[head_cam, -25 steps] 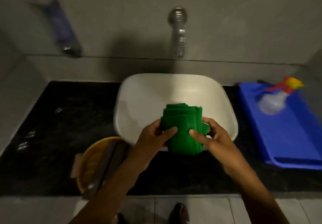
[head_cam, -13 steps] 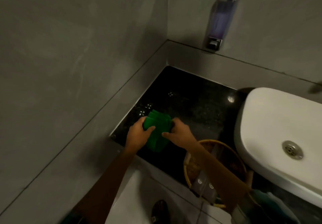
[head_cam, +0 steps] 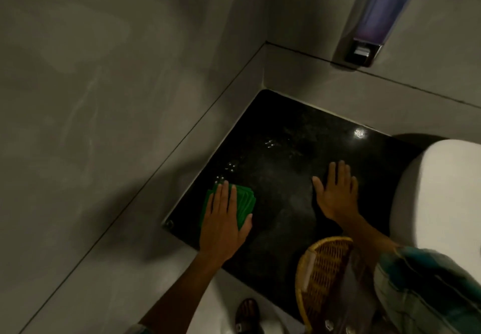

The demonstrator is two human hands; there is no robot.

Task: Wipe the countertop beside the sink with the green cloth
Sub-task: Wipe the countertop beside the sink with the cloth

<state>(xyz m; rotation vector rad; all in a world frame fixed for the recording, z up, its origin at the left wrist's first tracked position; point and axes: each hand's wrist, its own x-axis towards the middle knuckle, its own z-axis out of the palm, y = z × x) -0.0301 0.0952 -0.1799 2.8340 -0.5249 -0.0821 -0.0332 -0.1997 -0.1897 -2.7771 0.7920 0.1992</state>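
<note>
Hands apart: my left hand point(head_cam: 223, 225) lies flat, pressing the folded green cloth point(head_cam: 246, 203) onto the dark bench point(head_cam: 283, 156) near the wall, ready to wipe; my right hand point(head_cam: 335, 194) braces open-palmed beside the sink point(head_cam: 437, 190).

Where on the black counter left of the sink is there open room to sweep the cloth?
Open: the counter between the left hand on the green cloth and the right hand, and the back corner below the soap dispenser. Crowded: the front right, with the wicker basket beside the sink.
</note>
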